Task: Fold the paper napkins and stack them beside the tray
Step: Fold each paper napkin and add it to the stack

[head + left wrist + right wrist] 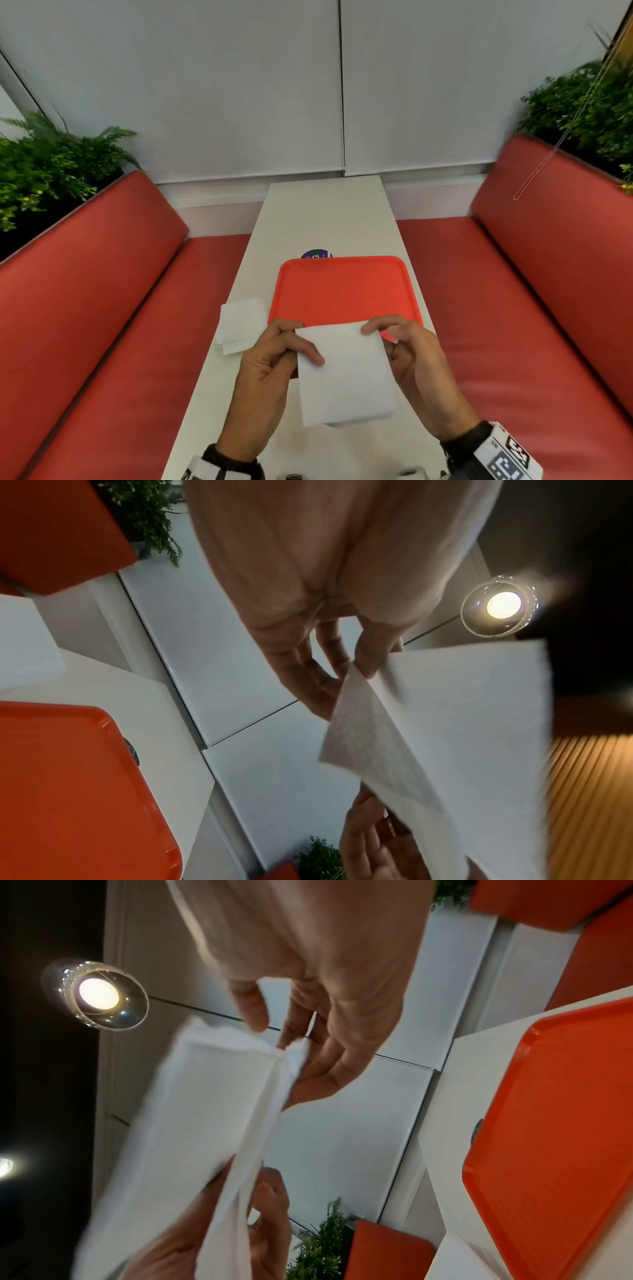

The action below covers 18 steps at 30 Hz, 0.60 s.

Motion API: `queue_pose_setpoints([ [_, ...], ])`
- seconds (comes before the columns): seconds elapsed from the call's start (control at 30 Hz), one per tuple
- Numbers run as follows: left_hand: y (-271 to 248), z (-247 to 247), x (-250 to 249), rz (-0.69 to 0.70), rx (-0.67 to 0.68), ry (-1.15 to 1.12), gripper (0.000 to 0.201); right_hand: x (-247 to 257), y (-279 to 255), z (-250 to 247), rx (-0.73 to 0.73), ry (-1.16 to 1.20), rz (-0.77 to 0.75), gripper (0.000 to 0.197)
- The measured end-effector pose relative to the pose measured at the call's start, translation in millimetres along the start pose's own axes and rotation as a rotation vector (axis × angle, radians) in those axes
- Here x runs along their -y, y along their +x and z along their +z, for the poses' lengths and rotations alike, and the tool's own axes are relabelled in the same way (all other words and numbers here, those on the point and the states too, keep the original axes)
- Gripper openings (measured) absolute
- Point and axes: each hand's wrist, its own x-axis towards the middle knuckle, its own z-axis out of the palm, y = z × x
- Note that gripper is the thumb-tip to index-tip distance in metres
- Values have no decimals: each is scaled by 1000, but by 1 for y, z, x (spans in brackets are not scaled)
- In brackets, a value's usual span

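White napkin [344, 371], pinched at far corners by both hands [342, 342] to align fold; stack [241, 323] left of tray [342, 291].

The left hand [308, 593] fills the top centre of the frame, its thumb and fingers [371, 653] pinching the upper corner of a white napkin [462, 737] that spreads across the right half. The right hand [369, 840] meets the napkin's lower edge at bottom centre. An orange tray [68, 791] lies lower left on a white table [164, 723]. A lit lamp [500, 605] glows upper right.
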Motion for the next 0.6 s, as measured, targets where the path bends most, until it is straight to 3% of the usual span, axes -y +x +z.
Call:
queue_pose_setpoints([
  [0.03,1,-1,1,2,-9,4,32,-1,2,-1,2,-37,-29,22],
  [0.13,2,-3,3,12,-24,23,33,-6,5,3,30,-128,-43,53],
  [0.2,2,-3,2,14,-36,31,32,-8,7,8,42,-137,-20,62],
  [0.3,2,-3,-3,-53,-93,-104,21,-8,9,14,32,-140,-13,63],
  [0.4,5,-8,-6,-228,-171,-317,40,-9,13,18,47,-171,-24,64],
  [0.5,11,-16,-1,-313,-215,-240,41,-14,20,27,57,-214,-42,65],
  [0.6,18,-27,8,-295,-226,-131,23,-23,28,38,73,-241,-40,66],
])
